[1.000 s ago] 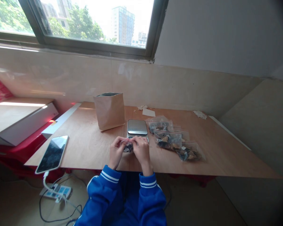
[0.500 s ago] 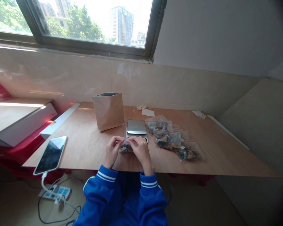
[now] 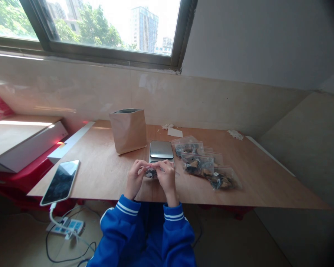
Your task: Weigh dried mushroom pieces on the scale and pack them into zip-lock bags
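Observation:
Between my two hands is a small clear zip bag (image 3: 151, 173) with dark bits inside, its top edge pinched by both. My left hand (image 3: 136, 175) grips the rim from the left with thumb and fingertips. Close beside it, my right hand (image 3: 166, 175) pinches the same rim, partly covering the bag. Just beyond the fingers stands a digital scale (image 3: 161, 150) with a bare metal plate; its front panel is mostly hidden by my hands. Several filled zip bags (image 3: 197, 164) holding dark and brown dried pieces lie in a pile right of the scale.
A brown paper pouch (image 3: 129, 131) stands upright with its top open, left of the scale. A phone (image 3: 60, 182) on a cable is at the table's left edge, above a power strip (image 3: 66, 225). A white card (image 3: 174, 132) and crumpled scraps (image 3: 235, 135) lie toward the wall.
My hands have drawn closer together along the bag's rim, the left shifting slightly right. The scale, the pouch and the pile of bags stay where they were.

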Demonstrator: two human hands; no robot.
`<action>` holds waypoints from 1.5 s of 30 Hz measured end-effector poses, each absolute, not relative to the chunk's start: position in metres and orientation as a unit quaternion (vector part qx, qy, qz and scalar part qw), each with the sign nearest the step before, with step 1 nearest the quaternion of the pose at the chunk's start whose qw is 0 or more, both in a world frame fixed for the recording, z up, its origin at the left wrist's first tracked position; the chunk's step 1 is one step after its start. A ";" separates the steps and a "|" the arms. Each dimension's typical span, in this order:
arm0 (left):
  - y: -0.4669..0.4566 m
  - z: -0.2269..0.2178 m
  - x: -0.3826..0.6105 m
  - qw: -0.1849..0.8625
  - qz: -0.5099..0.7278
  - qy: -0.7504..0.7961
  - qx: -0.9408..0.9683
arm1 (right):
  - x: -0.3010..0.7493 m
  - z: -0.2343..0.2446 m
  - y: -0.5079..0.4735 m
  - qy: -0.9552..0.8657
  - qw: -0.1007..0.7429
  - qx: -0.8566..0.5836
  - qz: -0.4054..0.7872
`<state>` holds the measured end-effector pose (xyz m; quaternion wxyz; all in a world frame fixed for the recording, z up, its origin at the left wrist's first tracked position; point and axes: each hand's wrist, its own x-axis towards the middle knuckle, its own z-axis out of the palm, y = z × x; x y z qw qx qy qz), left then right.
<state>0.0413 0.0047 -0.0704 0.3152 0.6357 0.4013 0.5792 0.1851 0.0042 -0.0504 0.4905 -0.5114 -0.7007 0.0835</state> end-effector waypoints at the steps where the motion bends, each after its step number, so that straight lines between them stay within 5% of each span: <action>1: 0.005 -0.071 0.041 0.309 0.579 0.405 0.636 | 0.187 -0.051 0.005 -0.702 0.487 -0.512 0.089; 12: 0.008 -0.071 0.036 0.280 0.548 0.425 0.665 | 0.199 -0.064 0.011 -0.688 0.490 -0.530 0.072; 45: 0.002 -0.072 0.044 0.402 0.567 0.465 0.548 | 0.207 -0.066 0.012 -0.706 0.463 -0.530 0.078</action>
